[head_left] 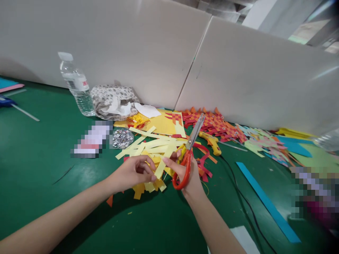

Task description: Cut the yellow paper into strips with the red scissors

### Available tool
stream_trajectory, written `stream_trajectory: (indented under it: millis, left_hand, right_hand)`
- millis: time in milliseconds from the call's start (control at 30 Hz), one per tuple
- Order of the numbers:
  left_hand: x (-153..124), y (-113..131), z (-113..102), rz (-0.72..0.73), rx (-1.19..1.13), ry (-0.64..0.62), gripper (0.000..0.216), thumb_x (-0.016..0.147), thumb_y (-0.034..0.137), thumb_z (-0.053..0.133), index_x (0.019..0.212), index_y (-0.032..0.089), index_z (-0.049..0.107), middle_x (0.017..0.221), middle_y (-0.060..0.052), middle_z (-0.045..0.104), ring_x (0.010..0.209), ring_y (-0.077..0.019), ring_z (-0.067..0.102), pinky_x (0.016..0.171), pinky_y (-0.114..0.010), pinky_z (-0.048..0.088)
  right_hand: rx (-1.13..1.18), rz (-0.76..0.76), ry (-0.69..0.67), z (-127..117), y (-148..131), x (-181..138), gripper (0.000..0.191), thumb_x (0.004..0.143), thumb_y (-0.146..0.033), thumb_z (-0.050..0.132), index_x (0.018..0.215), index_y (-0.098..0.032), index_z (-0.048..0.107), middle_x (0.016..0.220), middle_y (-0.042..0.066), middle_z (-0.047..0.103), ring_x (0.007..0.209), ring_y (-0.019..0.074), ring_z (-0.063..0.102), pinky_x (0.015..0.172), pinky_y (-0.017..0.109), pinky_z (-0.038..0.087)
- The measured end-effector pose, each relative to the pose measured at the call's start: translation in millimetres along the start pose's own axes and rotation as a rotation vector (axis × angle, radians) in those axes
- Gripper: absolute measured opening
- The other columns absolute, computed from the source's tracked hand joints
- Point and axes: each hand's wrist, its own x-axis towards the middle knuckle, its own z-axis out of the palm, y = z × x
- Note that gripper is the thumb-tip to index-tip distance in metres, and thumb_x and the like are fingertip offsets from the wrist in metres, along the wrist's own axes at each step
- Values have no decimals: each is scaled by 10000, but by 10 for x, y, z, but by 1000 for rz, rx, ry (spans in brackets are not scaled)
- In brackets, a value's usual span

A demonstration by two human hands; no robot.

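My right hand point(189, 173) is wrapped round a pair of scissors point(195, 131) with a red and yellow handle, blades pointing up and away from me. The thumb of that hand also presses on a pale yellow paper strip point(161, 168). My left hand point(136, 171) has curled fingers, with the fingertips closed at the strip's lower end. Under and behind both hands lies a loose pile of yellow paper strips point(148, 144). Red paper scraps point(205, 164) lie just right of the scissors.
A yellow glue gun point(212, 142) with a black cord lies to the right, near a blue paper strip point(267, 201). A water bottle point(76, 84), a patterned cloth bundle point(113, 95), a bag of googly eyes point(122, 138) and woven orange paper fish point(214, 123) line the partition point(111, 42).
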Motion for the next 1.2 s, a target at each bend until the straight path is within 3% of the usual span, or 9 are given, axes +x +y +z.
stream_trajectory:
  millis: [433, 867, 1033, 1200]
  left_hand:
    - [-11, 18, -5, -12, 26, -11, 184, 599, 159, 710, 715, 181, 569, 596, 17, 649, 557, -116, 596, 582, -230, 432]
    - [-17, 15, -58, 1, 51, -73, 117, 638, 152, 675, 745, 158, 630, 661, -7, 644, 624, -127, 582, 616, -238, 439]
    - [-7, 44, -154, 49, -55, 54, 64, 688, 220, 668, 708, 175, 626, 659, 24, 567, 622, -104, 535, 611, -215, 443]
    - [16, 72, -235, 73, -211, 210, 144, 717, 299, 683, 741, 186, 597, 715, 10, 582, 692, -106, 552, 633, -201, 465]
  right_hand:
    - [26, 5, 74, -29, 18, 25, 427, 512, -250, 794, 702, -220, 412, 654, -57, 557, 618, 136, 584, 668, 339, 511]
    - [136, -11, 139, -52, -52, 39, 416, 522, -200, 797, 714, -203, 428, 660, -74, 540, 596, 94, 568, 640, 280, 527]
    - [171, -5, 158, -105, -36, 72, 409, 512, -186, 801, 717, -196, 447, 716, -75, 526, 621, 88, 592, 636, 265, 554]
    - [150, 52, 72, -117, -52, 50, 390, 544, -202, 782, 736, -209, 443, 665, -90, 524, 596, 124, 642, 605, 269, 551]
